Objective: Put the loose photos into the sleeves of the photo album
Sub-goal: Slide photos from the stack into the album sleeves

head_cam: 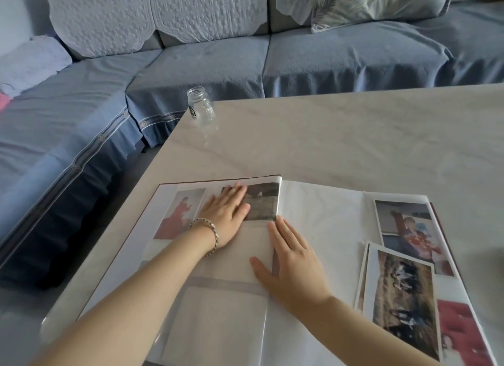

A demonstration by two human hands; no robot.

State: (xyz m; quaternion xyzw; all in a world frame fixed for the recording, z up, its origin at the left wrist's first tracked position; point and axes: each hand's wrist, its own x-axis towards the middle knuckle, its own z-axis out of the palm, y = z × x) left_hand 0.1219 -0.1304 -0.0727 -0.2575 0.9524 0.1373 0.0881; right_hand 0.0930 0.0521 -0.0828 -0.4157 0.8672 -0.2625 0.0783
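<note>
The photo album (321, 218) is lying open in front of me on the table (354, 136), its two pages spreading left and right of the middle fold. I am pressing my left hand (226, 215) flat on the left page, fingers straight and together, with the fingertips lying over the near edge of a dark photo (263, 202) at the top of that page, just beside the fold. I am laying my right hand (291, 267) flat as well, fingers straight and slightly spread, across the fold itself, palm on the right page. Neither hand is gripping anything.

On the left page, just left of my left hand, a photo of a figure in red (180, 215) is sitting under the clear film. On the right page a loose photo of a group outdoors (403, 297) is lying tilted on top of another print whose white edge is showing at its left side. Beyond it a portrait photo (406, 229) is lying near the page's far corner, and a red-toned photo (458, 330) near the lower corner; I cannot tell whether those two are in sleeves.

A bracelet (207, 234) is circling my left wrist. A clear glass jar (201, 109) is standing at the table's far left corner. Behind the table a blue-covered sofa (327, 62) is carrying a leaf-print pillow (368, 2).
</note>
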